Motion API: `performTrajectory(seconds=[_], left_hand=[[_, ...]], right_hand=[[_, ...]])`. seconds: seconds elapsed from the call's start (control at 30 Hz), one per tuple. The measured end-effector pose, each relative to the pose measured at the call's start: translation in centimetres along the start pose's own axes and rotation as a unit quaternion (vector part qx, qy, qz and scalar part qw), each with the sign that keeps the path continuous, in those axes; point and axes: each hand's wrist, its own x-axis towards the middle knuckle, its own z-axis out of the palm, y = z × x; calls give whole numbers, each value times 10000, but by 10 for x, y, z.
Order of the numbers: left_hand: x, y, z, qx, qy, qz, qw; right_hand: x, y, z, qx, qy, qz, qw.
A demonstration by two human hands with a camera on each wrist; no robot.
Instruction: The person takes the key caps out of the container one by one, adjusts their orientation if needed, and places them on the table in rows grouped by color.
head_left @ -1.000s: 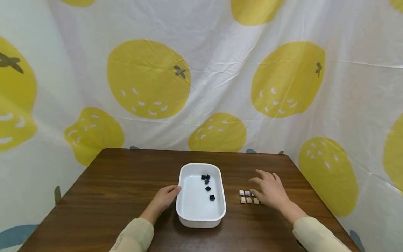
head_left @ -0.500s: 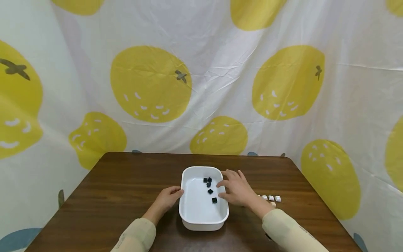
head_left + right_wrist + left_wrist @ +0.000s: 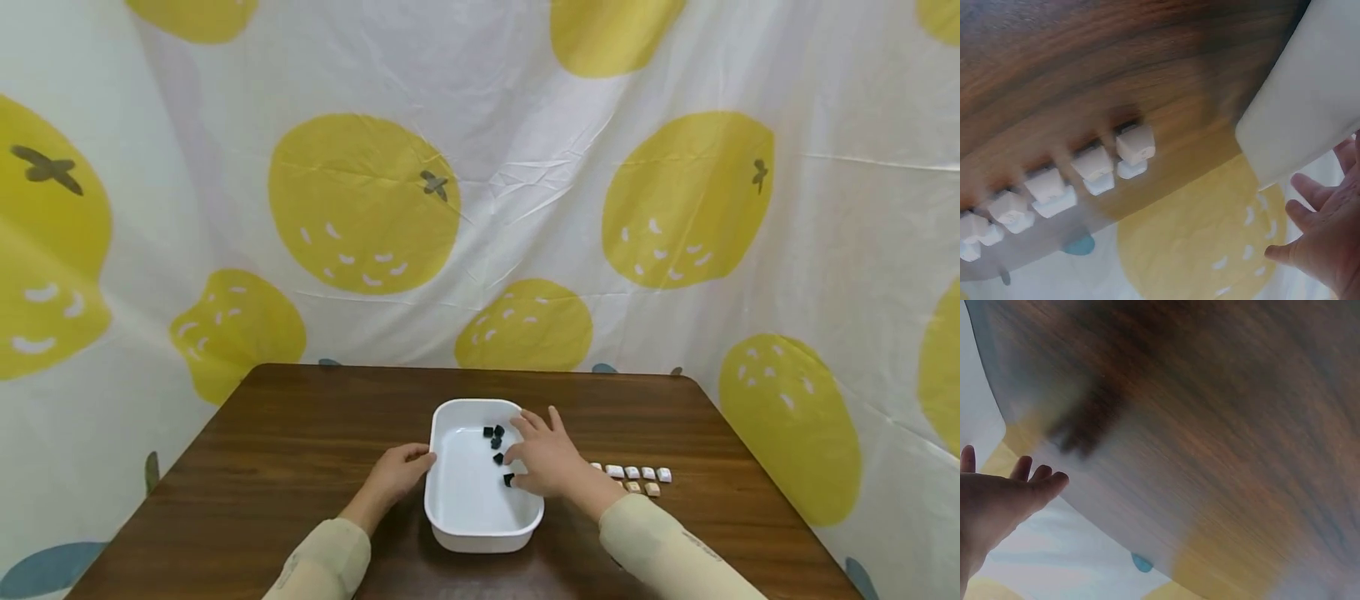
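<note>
A deep white tray [image 3: 459, 504] stands mid-table with several black keycaps [image 3: 496, 443] scattered inside, toward its right. At its left rim, my left hand [image 3: 393, 477] holds on, thumb tip over the edge. In the left wrist view, the other fingers [image 3: 1041, 478] of that hand stick out loosely. My right hand [image 3: 549, 457] reaches over the right rim into the tray, fingers spread apart. Its thumb tip overlaps the nearest black keycap [image 3: 508, 480]. In the right wrist view, its fingers [image 3: 1313, 190] show behind the white tray wall [image 3: 1304, 100].
To the right of the tray, a row of white keycaps [image 3: 632, 472] and a row of beige keycaps [image 3: 652, 490] lie on the dark wooden table [image 3: 315, 425]; the right forearm partly hides them. A lemon-print cloth [image 3: 510, 217] hangs behind the table.
My right hand has moved left from above the light keycaps to over the tray's right side and reached into it. The left hand keeps its place at the left rim.
</note>
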Motion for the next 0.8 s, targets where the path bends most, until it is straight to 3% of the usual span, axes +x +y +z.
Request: performTrajectory(seconds=[0.27,0.5,0.6,0.7,0.77,0.8], left_hand=[[-3,-1,2,34,85,291,9995],[-3,-2,4,69,156,318,9993],[-2,-2,4,46,165,347,9993],[-2,-2,3,6,167,359,9992],[-2,-2,3,21,155,372,9992],[-2,-2,3,27,149,371,9992]], right_hand=[[13,-11,2,-569,-332,302,9974],[19,-19,8,-1561,-449,182,9866],[19,-21,11,-1710,-434,122,9842],[19,-18,9,-1190,-200,158,9926],[17,-13,5,-165,76,323,9993],[15,-9,1,650,207,460,9966]])
